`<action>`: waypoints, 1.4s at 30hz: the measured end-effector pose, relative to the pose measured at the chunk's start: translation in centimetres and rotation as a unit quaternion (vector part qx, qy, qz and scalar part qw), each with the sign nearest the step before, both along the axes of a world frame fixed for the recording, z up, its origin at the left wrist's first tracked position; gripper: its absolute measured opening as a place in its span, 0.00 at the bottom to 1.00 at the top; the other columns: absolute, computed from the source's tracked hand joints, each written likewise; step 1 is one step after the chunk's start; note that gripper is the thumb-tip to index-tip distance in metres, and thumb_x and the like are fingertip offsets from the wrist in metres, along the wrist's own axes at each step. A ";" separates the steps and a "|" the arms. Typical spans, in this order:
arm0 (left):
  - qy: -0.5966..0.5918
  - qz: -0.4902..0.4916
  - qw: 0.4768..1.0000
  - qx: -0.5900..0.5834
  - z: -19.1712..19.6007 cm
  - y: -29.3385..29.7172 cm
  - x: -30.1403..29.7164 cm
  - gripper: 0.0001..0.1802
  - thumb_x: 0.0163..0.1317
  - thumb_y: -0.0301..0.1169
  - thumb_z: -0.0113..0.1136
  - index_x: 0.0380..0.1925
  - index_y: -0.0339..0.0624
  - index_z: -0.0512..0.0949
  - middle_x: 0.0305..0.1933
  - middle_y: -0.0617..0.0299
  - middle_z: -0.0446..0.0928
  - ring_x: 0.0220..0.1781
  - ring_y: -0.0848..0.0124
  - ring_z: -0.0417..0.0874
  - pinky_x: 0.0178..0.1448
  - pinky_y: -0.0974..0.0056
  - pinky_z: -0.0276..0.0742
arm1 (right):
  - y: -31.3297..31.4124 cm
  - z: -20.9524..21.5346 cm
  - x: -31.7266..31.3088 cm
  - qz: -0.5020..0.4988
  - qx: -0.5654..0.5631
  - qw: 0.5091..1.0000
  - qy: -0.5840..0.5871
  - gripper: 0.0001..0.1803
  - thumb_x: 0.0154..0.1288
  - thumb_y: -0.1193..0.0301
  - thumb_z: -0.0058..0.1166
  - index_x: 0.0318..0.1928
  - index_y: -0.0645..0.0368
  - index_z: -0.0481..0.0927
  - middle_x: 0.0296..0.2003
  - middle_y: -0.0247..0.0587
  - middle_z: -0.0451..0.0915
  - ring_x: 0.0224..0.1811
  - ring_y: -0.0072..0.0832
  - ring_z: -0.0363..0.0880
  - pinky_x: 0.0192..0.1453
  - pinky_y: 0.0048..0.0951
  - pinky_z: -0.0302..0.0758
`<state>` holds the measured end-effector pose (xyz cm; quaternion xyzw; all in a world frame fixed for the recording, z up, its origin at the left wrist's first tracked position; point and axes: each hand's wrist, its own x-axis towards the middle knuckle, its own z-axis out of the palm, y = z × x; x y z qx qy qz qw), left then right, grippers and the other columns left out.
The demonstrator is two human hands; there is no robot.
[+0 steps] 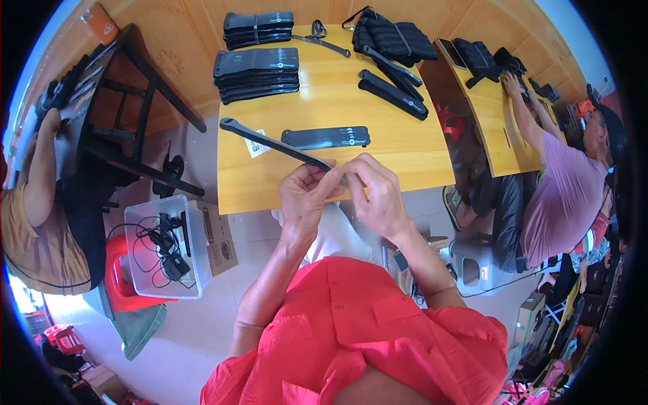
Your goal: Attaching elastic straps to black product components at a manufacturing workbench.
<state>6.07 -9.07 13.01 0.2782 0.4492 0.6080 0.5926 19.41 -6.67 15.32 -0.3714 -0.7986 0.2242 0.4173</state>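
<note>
"Over the near edge of the yellow wooden table [398, 162], what do your hands hold?"

"Your left hand [307, 196] has its thumb and fingers closed in a pinch on a black strip [270, 143]: long, narrow, smooth-faced, with a rounded far end. Your right hand [374, 192] is likewise nearly shut, thumb and fingertips drawn together on the strip's near end; the overlapping fingers hide the exact contact."

"How does the strip lie?"

"It slants from your fingers toward the far left, its rounded end above the tabletop. Beneath its middle, a white card [256, 144] with a square printed pattern lies flat."

"And the dark rectangle just beyond your hands?"

"That is a flat black pouch [325, 138], slightly glossy, with pale marks at its right end. Farther left rises a layered stack of similar pouches [255, 75], its edges uneven; behind it stands a second stack [258, 30], bound by a thin band."

"What occupies the far right of your table?"

"Loose slender black pieces [393, 94], laid aslant and partly overlapping, and behind them a plump, ridged black bundle [398, 40], also cinched by a band. Left of your table, on the floor side, observe a translucent plastic bin [197, 266] containing tangled black cables [162, 241]."
</note>
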 end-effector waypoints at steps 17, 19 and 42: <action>0.062 -0.066 0.996 0.005 -0.4 -0.2 -1.3 0.15 0.57 0.25 0.62 0.43 0.27 0.75 0.32 0.58 0.79 0.31 0.76 0.81 0.37 0.73 0.79 | -0.5 -1.4 -0.3 -0.013 -0.101 0.993 0.062 0.05 0.54 0.85 0.49 0.32 0.66 0.73 0.24 0.45 0.72 0.22 0.33 0.76 0.24 0.27 0.72; 0.074 -0.075 0.994 0.007 -0.5 -0.3 -1.3 0.16 0.57 0.25 0.62 0.45 0.28 0.75 0.33 0.58 0.80 0.32 0.75 0.81 0.38 0.72 0.80 | -0.5 -1.5 -0.2 -0.009 -0.167 0.982 0.087 0.04 0.56 0.85 0.48 0.33 0.67 0.73 0.24 0.44 0.73 0.21 0.29 0.76 0.24 0.26 0.71; -0.002 -0.198 0.980 -0.028 0.1 -1.1 -2.3 0.17 0.60 0.29 0.58 0.47 0.31 0.76 0.36 0.58 0.79 0.36 0.74 0.80 0.39 0.71 0.77 | -2.0 -1.5 1.2 0.093 -0.112 0.985 0.093 0.08 0.55 0.80 0.52 0.37 0.67 0.71 0.35 0.44 0.70 0.30 0.28 0.76 0.33 0.21 0.75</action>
